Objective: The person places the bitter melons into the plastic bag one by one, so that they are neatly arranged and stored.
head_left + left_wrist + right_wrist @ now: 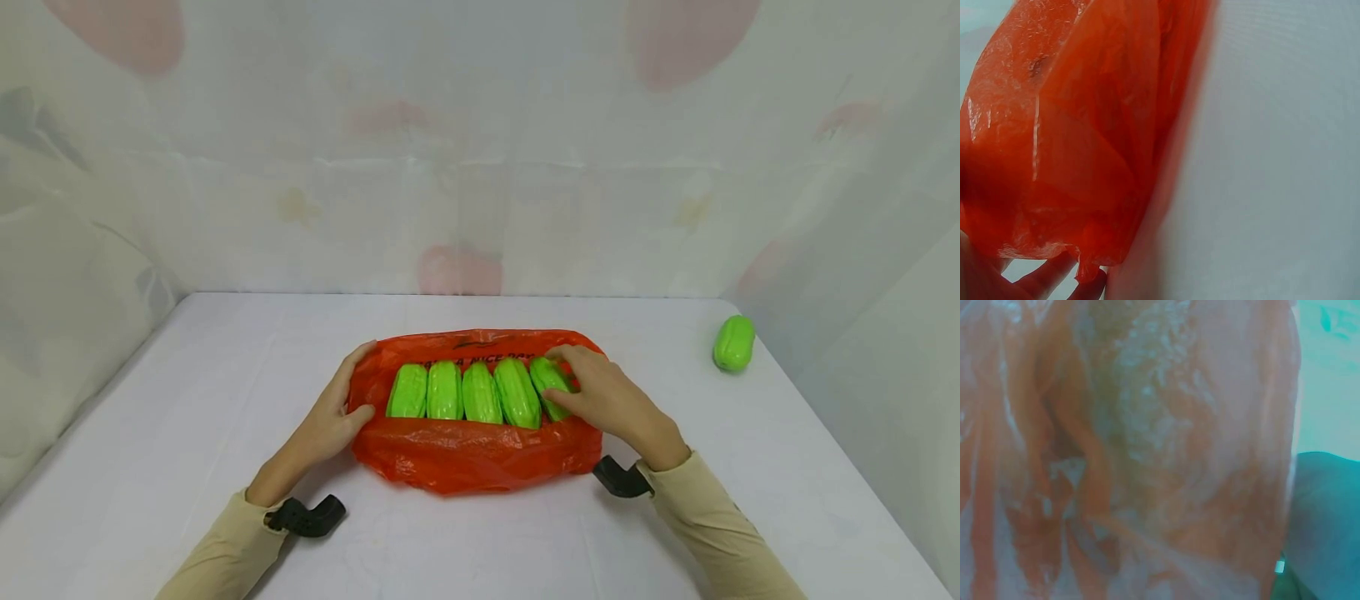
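Observation:
A red plastic bag with black printing lies on the table with its mouth wide. Inside it, several bright green ribbed fruits stand side by side in a row. My left hand holds the bag's left edge, the thumb near the front rim and the fingers at the back one. In the left wrist view, fingers show below the red plastic. My right hand pinches the rightmost green fruit, which leans within the bag's right end. Red plastic fills most of the right wrist view, blurred.
Another green ribbed fruit lies apart near the table's right edge, towards the back. The white-covered table meets a pale patterned curtain at the back and sides. Dark wrist mounts sit at both sleeves.

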Motion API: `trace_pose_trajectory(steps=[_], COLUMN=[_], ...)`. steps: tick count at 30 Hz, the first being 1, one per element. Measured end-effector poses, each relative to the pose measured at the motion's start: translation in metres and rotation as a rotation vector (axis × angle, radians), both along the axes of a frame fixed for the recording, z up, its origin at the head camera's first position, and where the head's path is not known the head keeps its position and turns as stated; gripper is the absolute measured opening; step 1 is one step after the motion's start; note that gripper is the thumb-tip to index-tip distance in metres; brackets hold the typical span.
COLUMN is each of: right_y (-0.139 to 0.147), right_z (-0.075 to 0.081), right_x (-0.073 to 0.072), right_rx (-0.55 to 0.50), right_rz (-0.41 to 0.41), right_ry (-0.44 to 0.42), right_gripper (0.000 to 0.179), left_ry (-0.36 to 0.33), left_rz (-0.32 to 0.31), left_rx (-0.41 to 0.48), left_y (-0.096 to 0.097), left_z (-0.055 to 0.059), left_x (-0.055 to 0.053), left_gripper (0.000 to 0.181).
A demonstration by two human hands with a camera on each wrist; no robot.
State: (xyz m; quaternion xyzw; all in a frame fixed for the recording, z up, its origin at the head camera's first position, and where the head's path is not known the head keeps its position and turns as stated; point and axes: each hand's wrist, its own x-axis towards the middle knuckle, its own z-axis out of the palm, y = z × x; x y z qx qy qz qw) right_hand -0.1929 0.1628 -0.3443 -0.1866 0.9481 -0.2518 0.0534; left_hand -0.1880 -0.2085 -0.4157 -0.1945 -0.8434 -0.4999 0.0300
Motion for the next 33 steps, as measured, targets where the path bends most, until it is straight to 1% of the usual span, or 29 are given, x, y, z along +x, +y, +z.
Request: trace_pose_trajectory(steps=[7, 12, 18, 25, 29, 33], right_y=[0.002, 0.005, 0.01, 0.014, 0.017, 0.022], right_z=[0.003, 0.005, 0.008, 0.012, 0.014, 0.016], right_x=[0.0, -0.002, -0.005, -0.005, -0.005, -0.006], right_rx=[-0.026, -0.069, -0.12, -0.17, -0.189, -0.2], right_rz=[0.016, 0.036, 0.067, 0.11, 0.114, 0.101], right_ry=[-0.004, -0.017, -0.005, 0.045, 0.097, 0.137], right_gripper=[0.051, 0.05, 0.048, 0.048, 0.045, 0.044], left_ry=[-0.002, 0.001, -0.002, 0.001, 0.003, 0.0], left_rz=[0.0, -0.006, -0.007, -0.001, 0.0, -0.001], left_rx=[0.005, 0.013, 0.008, 0.001, -0.003, -0.002], left_y=[0.0, 0.0, 0.0, -0.001, -0.001, 0.0], left_z=[0.0, 0.0, -0.001, -0.001, -0.001, -0.001], left_x=[0.001, 0.001, 0.0, 0.0, 0.0, 0.0], left_gripper=[0.083, 0.083, 0.084, 0.084, 0.084, 0.083])
